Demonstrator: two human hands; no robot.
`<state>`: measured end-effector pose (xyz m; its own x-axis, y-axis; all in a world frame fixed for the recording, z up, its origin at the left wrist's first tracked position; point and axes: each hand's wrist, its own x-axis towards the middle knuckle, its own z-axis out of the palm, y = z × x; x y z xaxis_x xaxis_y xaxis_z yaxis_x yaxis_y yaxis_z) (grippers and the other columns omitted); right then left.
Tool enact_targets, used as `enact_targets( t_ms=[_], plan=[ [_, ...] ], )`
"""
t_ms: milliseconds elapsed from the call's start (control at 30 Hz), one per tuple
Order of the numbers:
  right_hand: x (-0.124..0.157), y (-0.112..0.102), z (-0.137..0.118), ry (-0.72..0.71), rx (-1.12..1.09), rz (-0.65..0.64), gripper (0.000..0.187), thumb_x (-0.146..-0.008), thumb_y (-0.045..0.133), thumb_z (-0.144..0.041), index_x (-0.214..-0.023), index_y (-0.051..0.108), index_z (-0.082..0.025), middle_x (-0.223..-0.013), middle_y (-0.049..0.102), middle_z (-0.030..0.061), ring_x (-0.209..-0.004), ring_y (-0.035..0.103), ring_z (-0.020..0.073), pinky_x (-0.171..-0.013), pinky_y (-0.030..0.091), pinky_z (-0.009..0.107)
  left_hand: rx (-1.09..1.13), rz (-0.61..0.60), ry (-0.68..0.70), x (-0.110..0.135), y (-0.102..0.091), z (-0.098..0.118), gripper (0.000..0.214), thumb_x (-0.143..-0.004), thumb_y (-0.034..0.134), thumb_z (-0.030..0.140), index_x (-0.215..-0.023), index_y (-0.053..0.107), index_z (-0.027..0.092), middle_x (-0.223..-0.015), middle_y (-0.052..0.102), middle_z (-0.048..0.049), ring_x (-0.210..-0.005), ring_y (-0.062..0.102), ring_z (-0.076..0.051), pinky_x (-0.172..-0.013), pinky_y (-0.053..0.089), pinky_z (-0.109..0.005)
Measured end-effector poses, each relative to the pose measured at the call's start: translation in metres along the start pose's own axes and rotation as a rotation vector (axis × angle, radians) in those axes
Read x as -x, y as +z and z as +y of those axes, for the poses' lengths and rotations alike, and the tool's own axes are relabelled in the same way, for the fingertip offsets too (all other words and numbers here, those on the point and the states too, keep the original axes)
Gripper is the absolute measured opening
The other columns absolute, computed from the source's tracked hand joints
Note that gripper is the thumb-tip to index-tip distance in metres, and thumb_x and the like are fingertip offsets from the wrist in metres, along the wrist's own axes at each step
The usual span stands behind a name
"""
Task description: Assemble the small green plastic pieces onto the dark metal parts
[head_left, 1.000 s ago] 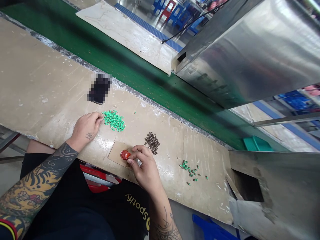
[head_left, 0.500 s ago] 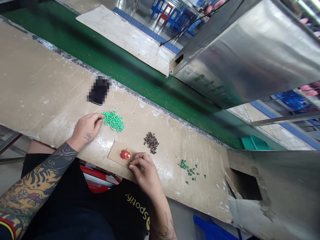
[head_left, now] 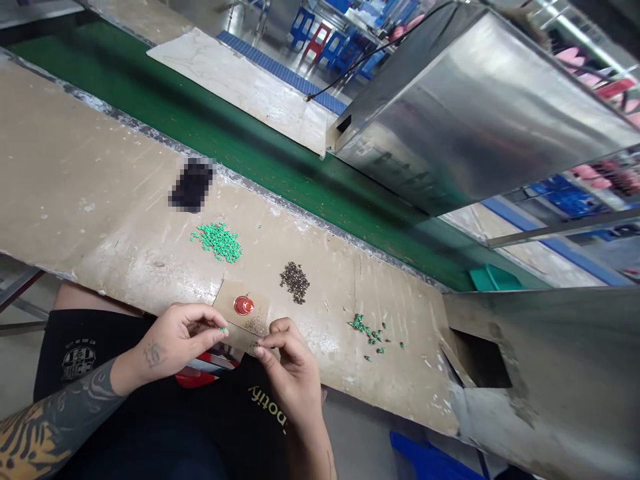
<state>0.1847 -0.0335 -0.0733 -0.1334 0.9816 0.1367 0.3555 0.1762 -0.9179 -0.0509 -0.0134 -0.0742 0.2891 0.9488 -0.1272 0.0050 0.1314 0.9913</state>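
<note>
The left hand [head_left: 173, 337] is over the near edge of the tabletop [head_left: 60, 187], its thumb and forefinger closed narrowly on a small green piece [head_left: 223, 329]. Farther back, a dark object [head_left: 191, 185], blurred out, lies against the far edge. Between that object and the near edge spreads a pile of green pieces [head_left: 219, 242], apart from both hands, with one stray bit just beyond it toward the far edge. Next comes a sheet of cardboard [head_left: 225, 297] near the near edge; a red dish [head_left: 244, 305] stands on it, and fine dark specks are strewn over its right side. The right hand [head_left: 291, 357] is at the near edge by the cardboard's near right corner, thumb and forefinger pinched together on a tiny dark piece [head_left: 257, 345], its outline hard to make out. The two hands face each other with a gap between their fingertips. Beyond the right hand, toward the middle of the tabletop, sits a pile of brown pieces [head_left: 295, 283]. Farther right, nearer the right end, green-and-dark pieces [head_left: 367, 330] lie loosely scattered
</note>
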Motion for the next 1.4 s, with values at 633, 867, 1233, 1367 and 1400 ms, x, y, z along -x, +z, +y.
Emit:
enact_targets(
  t_ms=[633, 867, 1233, 1367, 1400],
  plan=[
    [0.015, 0.017, -0.026, 0.013, -0.442, -0.110, 0.006, -0.090, 0.076, -0.029, -0.086, 0.073, -0.026, -0.103, 0.067, 0.0059, -0.103, 0.069, 0.0232, -0.090, 0.060, 0.041, -0.156, -0.130, 0.293, 0.013, 0.021, 0.003, 0.012, -0.096, 0.062, 0.021, -0.088, 0.070, 0.020, -0.084, 0.075, -0.0019, -0.078, 0.071, -0.015, -0.073, 0.054, -0.025],
    [0.015, 0.016, -0.028, 0.001, -0.437, -0.095, 0.004, -0.091, 0.075, -0.023, -0.090, 0.074, -0.027, -0.101, 0.069, 0.0053, -0.101, 0.070, 0.0223, -0.091, 0.060, 0.040, -0.125, -0.157, 0.304, 0.012, 0.022, 0.003, 0.011, -0.095, 0.061, 0.020, -0.090, 0.070, 0.019, -0.084, 0.074, -0.0042, -0.077, 0.071, -0.017, -0.068, 0.055, -0.025],
    [0.014, 0.017, -0.028, 0.002, -0.411, -0.101, 0.005, -0.091, 0.075, -0.022, -0.088, 0.073, -0.026, -0.100, 0.069, 0.0051, -0.098, 0.071, 0.0216, -0.088, 0.061, 0.039, -0.114, -0.157, 0.345, 0.014, 0.023, 0.004, 0.011, -0.095, 0.062, 0.017, -0.088, 0.070, 0.020, -0.083, 0.073, -0.0032, -0.077, 0.069, -0.015, -0.070, 0.055, -0.025],
    [0.014, 0.017, -0.028, -0.003, -0.387, -0.107, 0.005, -0.091, 0.074, -0.025, -0.086, 0.072, -0.025, -0.098, 0.068, 0.0058, -0.096, 0.070, 0.0216, -0.088, 0.061, 0.040, -0.133, -0.158, 0.378, 0.015, 0.022, 0.003, 0.012, -0.096, 0.060, 0.016, -0.090, 0.070, 0.020, -0.082, 0.072, -0.0041, -0.076, 0.068, -0.016, -0.070, 0.055, -0.027],
    [0.014, 0.016, -0.029, -0.009, -0.386, -0.110, 0.006, -0.091, 0.074, -0.024, -0.086, 0.072, -0.024, -0.098, 0.068, 0.0057, -0.096, 0.070, 0.0215, -0.088, 0.061, 0.040, -0.141, -0.159, 0.391, 0.015, 0.022, 0.003, 0.012, -0.096, 0.060, 0.015, -0.090, 0.070, 0.020, -0.082, 0.072, -0.0042, -0.076, 0.068, -0.016, -0.070, 0.055, -0.027]
  ],
)
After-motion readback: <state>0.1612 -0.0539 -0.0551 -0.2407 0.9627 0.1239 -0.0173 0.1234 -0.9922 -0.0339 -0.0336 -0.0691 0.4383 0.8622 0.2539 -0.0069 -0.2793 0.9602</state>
